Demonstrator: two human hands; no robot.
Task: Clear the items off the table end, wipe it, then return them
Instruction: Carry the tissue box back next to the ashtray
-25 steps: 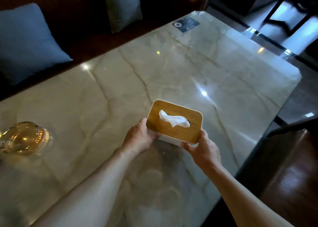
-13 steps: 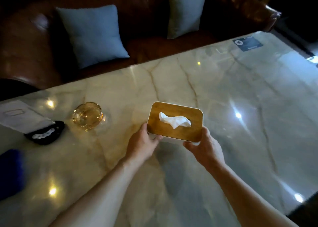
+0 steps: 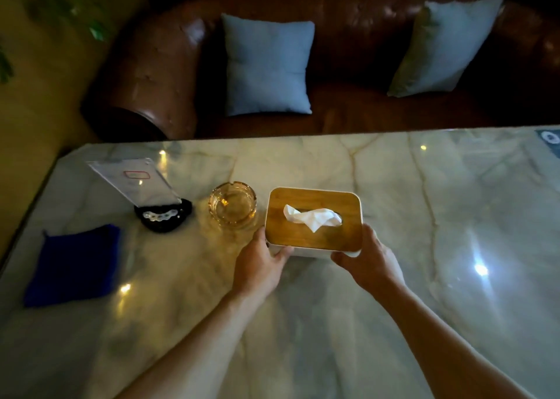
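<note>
A white tissue box (image 3: 313, 220) with a wooden lid and a tissue sticking out is held over the marble table (image 3: 424, 217). My left hand (image 3: 261, 264) grips its near left corner, my right hand (image 3: 368, 261) grips its near right corner. Just left of the box stands an amber glass ashtray (image 3: 232, 206). Further left are a clear sign holder on a black base (image 3: 142, 183) and a blue cloth (image 3: 74, 264) lying flat near the table's left end.
A brown leather sofa (image 3: 169, 65) with two grey-blue cushions (image 3: 268, 65) runs along the table's far side. A dark sticker (image 3: 550, 139) lies at the table's far right edge. Green leaves (image 3: 91, 26) hang at the upper left.
Both hands have carried the tissue box leftward along the table, from the right end to beside the ashtray. The sign holder and blue cloth have come fully into view.
</note>
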